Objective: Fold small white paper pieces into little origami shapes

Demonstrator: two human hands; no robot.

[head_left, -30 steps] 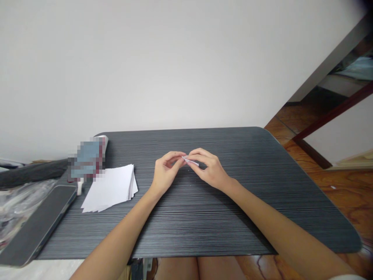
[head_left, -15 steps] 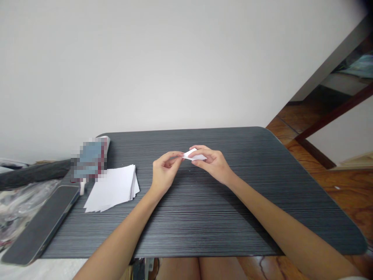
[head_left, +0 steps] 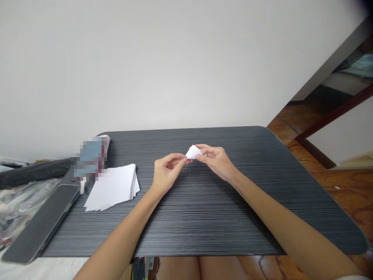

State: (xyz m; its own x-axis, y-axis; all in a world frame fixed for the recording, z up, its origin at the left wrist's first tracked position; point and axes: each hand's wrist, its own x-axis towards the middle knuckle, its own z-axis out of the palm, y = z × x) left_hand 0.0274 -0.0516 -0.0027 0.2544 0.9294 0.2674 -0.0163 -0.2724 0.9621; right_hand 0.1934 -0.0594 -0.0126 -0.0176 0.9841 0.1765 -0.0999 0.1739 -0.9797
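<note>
A small folded piece of white paper [head_left: 192,152] is held between both hands above the middle of the dark table [head_left: 210,221]. My left hand [head_left: 169,169] pinches its left tip with thumb and fingers. On the right side, my right hand [head_left: 217,161] grips it, the thumb on the near face and the fingers behind. The paper looks roughly triangular, with layered edges. Part of it is hidden by the right fingers. Left of my left hand lies a stack of white paper sheets [head_left: 112,187], slightly fanned.
A dark tablet-like slab [head_left: 42,223] overhangs the table's left edge. Behind the paper stack is a blurred-out blue and red packet [head_left: 90,157], with a small white object [head_left: 82,186] beside it. A white wall [head_left: 180,70] rises behind the table.
The folded paper has turned in my fingers, so more of its face shows. My left fingertips have shifted slightly right along it, and my right thumb now presses on its near face.
</note>
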